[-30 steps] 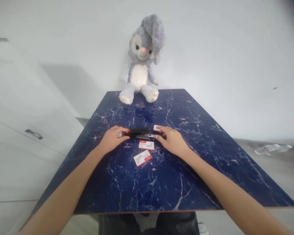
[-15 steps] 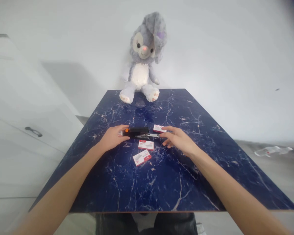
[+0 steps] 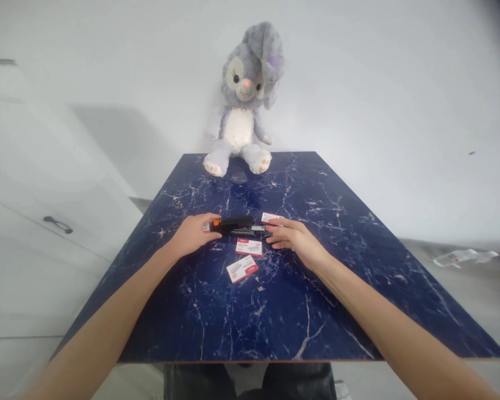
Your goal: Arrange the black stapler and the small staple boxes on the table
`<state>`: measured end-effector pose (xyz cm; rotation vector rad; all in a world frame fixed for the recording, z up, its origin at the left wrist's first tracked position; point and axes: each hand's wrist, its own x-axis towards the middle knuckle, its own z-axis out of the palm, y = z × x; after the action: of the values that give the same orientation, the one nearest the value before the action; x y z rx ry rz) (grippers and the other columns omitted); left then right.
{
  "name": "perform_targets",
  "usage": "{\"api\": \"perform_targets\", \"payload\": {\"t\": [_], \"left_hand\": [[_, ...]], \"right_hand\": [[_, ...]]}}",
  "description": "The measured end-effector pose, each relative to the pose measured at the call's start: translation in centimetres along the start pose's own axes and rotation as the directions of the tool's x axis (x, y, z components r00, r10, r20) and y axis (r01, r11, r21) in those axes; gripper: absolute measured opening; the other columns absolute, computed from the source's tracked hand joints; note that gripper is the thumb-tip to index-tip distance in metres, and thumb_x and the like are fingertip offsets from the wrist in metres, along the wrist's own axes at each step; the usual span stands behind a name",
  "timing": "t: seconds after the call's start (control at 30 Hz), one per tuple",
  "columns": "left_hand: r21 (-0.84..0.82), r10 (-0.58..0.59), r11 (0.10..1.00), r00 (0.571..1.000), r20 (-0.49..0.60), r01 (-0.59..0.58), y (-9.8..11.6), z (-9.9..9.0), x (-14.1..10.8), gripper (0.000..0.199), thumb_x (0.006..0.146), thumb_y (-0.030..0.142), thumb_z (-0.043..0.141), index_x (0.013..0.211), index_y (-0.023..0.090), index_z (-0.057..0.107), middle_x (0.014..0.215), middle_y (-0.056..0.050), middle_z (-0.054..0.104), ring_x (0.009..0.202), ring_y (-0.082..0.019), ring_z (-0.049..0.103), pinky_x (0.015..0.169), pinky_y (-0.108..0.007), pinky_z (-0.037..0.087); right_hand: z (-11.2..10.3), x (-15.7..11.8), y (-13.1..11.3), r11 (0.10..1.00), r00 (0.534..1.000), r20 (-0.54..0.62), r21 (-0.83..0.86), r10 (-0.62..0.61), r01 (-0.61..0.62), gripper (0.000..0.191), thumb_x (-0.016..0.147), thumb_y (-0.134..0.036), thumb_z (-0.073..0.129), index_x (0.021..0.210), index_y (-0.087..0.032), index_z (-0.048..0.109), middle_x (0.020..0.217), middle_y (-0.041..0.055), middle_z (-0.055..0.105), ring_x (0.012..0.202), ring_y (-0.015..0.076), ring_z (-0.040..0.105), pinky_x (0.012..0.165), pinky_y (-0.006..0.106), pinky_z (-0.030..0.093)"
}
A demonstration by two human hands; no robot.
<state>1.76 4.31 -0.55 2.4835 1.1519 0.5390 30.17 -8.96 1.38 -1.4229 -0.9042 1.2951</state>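
While the black stapler [image 3: 240,221] lies mid-span on the blue table [image 3: 250,328], its long axis runs left-right, about parallel to the near edge. Orange end points left; metal rail [image 3: 257,228] sticks out right. Left hand [image 3: 191,233] is nearer: thumb and finger straddle the orange end, looks gripped. Rail tip is just left of the right hand [image 3: 296,238]; those fingers are slightly parted, can't tell if touching. Lower box [image 3: 242,269] and middle box [image 3: 249,247] sit nearer the person.
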Motion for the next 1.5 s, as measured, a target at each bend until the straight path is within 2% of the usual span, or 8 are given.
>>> {"api": "perform_targets", "payload": {"t": [0.13, 0.37, 0.57, 0.7, 0.8, 0.93, 1.2, 1.5], "left_hand": [[0.012, -0.014, 1.0, 1.0, 0.002, 0.014, 0.2, -0.1, 0.0, 0.042, 0.08, 0.041, 0.077, 0.12, 0.031, 0.07, 0.115, -0.001, 0.076, 0.103, -0.027, 0.072, 0.096, -0.037, 0.053], [-0.002, -0.022, 1.0, 1.0, 0.008, 0.022, 0.3, -0.2, 0.0, 0.041, 0.079, 0.041, 0.077, 0.119, 0.031, 0.071, 0.115, 0.0, 0.076, 0.103, -0.026, 0.072, 0.095, -0.036, 0.053], [-0.012, -0.052, 0.999, 0.999, -0.011, 0.052, 0.2, 0.0, -0.1, 0.044, 0.077, 0.043, 0.078, 0.119, 0.033, 0.071, 0.111, 0.0, 0.078, 0.099, -0.026, 0.073, 0.093, -0.036, 0.054], [0.005, -0.042, 0.999, 0.999, -0.023, 0.042, 0.1, 0.1, -0.1, 0.042, 0.077, 0.046, 0.078, 0.117, 0.033, 0.072, 0.112, 0.0, 0.077, 0.097, -0.027, 0.073, 0.092, -0.036, 0.055], [0.014, -0.036, 0.999, 0.999, -0.023, 0.037, 0.1, 0.0, -0.1, 0.042, 0.076, 0.046, 0.078, 0.116, 0.033, 0.073, 0.109, 0.001, 0.078, 0.094, -0.026, 0.074, 0.089, -0.036, 0.055], [0.009, -0.031, 0.999, 1.0, -0.007, 0.031, 0.3, -0.1, -0.1, 0.039, 0.077, 0.044, 0.078, 0.115, 0.035, 0.074, 0.105, 0.002, 0.079, 0.092, -0.025, 0.074, 0.086, -0.033, 0.055], [-0.011, -0.021, 1.0, 1.0, -0.002, 0.021, 0.7, 0.1, -0.3, 0.04, 0.077, 0.04, 0.078, 0.116, 0.036, 0.073, 0.107, 0.004, 0.078, 0.094, -0.024, 0.074, 0.086, -0.031, 0.054], [0.012, -0.017, 1.0, 1.0, -0.011, 0.017, 1.1, 0.2, -0.4, 0.039, 0.077, 0.038, 0.078, 0.115, 0.036, 0.074, 0.105, 0.005, 0.078, 0.096, -0.025, 0.074, 0.086, -0.032, 0.054]], "right_hand": [[-0.1, 0.0, 0.2, 1.0, 1.0, 0.007, 0.014, 0.001, -0.001, 0.037, 0.078, -0.024, 0.066, 0.113, -0.014, 0.07, 0.122, 0.0158, 0.072, 0.086, 0.0236, 0.075, 0.074, 0.034, 0.062], [0.2, 0.1, 0.4, 0.999, 1.0, 0.023, 0.034, -0.005, 0.004, 0.04, 0.072, -0.02, 0.064, 0.112, -0.014, 0.071, 0.12, 0.0146, 0.073, 0.086, 0.0231, 0.075, 0.075, 0.034, 0.061], [0.5, 0.7, 1.1, 0.996, 0.998, 0.04, 0.074, -0.053, 0.05, 0.029, 0.07, -0.016, 0.066, 0.099, -0.015, 0.072, 0.114, 0.0122, 0.074, 0.093, 0.0237, 0.074, 0.091, 0.037, 0.06], [0.1, 1.3, 2.0, 0.994, 0.996, 0.053, 0.091, -0.073, 0.068, 0.03, 0.069, -0.018, 0.067, 0.099, -0.015, 0.072, 0.111, 0.0117, 0.075, 0.098, 0.0245, 0.073, 0.095, 0.039, 0.057], [-0.2, 1.9, 2.7, 0.991, 0.99, 0.05, 0.03, -0.13, 0.128, 0.034, 0.068, -0.02, 0.066, 0.1, -0.015, 0.073, 0.108, 0.0101, 0.076, 0.105, 0.0242, 0.07, 0.103, 0.04, 0.051], [-0.1, 2.3, 3.3, 0.981, 0.981, 0.075, -0.054, -0.18, 0.184, 0.033, 0.069, -0.021, 0.062, 0.1, -0.017, 0.074, 0.114, 0.0078, 0.076, 0.113, 0.0238, 0.067, 0.109, 0.038, 0.043], [1.1, 1.5, 2.5, 0.985, 0.978, 0.133, -0.045, -0.161, 0.169, 0.034, 0.064, -0.019, 0.06, 0.097, -0.02, 0.071, 0.11, 0.0053, 0.077, 0.112, 0.0245, 0.068, 0.101, 0.036, 0.049], [1.4, 1.3, 2.4, 0.984, 0.977, 0.149, -0.078, -0.151, 0.163, 0.038, 0.062, -0.017, 0.06, 0.099, -0.021, 0.067, 0.11, 0.0063, 0.077, 0.107, 0.0243, 0.07, 0.092, 0.036, 0.054]]}}
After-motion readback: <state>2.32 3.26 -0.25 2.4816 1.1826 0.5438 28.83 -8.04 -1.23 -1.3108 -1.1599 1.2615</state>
